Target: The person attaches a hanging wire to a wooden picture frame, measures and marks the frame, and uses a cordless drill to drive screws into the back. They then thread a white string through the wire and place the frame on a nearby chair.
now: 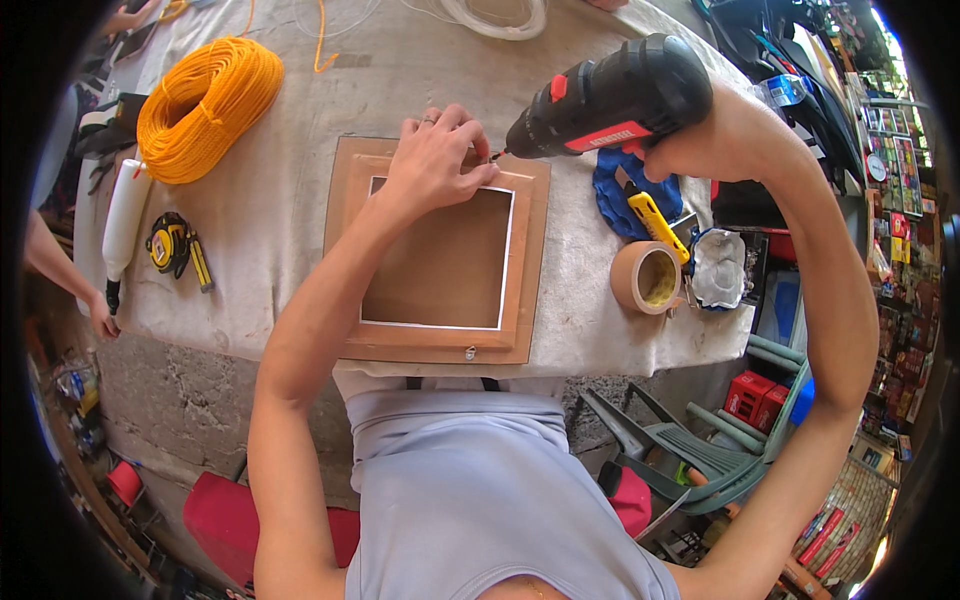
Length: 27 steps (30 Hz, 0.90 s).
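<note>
A brown wooden picture frame point(522, 260) lies flat on the table before me, with a white inner edge round a brown panel. My right hand point(700, 140) grips a black and red cordless drill point(615, 95), held sideways with its bit pointing left at the frame's far edge. Right by the bit's tip, my left hand point(440, 160) rests on that far edge. Its thumb and fingers pinch together there; whatever small piece they hold is too small to make out. A small metal hanger point(470, 353) sits on the frame's near edge.
Left on the cloth-covered table point(270, 250) are an orange rope coil point(205, 110), a white bottle point(122, 220) and a tape measure point(172, 245). To the right lie a tape roll point(645, 278), a yellow utility knife point(655, 222) and a foil-lined dish point(718, 268). Another person's hand point(103, 315) hangs at far left.
</note>
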Tool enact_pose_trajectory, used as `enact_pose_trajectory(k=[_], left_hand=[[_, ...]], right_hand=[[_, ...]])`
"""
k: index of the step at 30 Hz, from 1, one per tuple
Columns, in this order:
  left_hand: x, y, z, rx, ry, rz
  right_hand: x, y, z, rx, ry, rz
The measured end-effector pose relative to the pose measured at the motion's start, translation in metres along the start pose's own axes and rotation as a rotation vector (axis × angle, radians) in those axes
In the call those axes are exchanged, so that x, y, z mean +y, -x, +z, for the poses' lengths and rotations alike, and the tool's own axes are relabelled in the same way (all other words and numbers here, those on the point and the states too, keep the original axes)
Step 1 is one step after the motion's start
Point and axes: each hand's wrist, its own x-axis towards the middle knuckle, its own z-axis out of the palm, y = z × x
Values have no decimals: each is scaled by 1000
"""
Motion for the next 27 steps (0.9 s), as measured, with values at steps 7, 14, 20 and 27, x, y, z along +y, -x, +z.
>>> enact_pose_trajectory(k=[7, 14, 20, 27], left_hand=[[-1, 2, 7, 83, 4, 64], [5, 1, 5, 35, -58, 20], [7, 2, 3, 17, -78, 4], [7, 0, 3, -4, -75, 14]], right_hand=[[2, 1, 3, 49, -55, -57], [-1, -1, 0, 16, -72, -44], [-2, 3, 1, 47, -159, -1], [10, 8, 12, 153, -140, -196]])
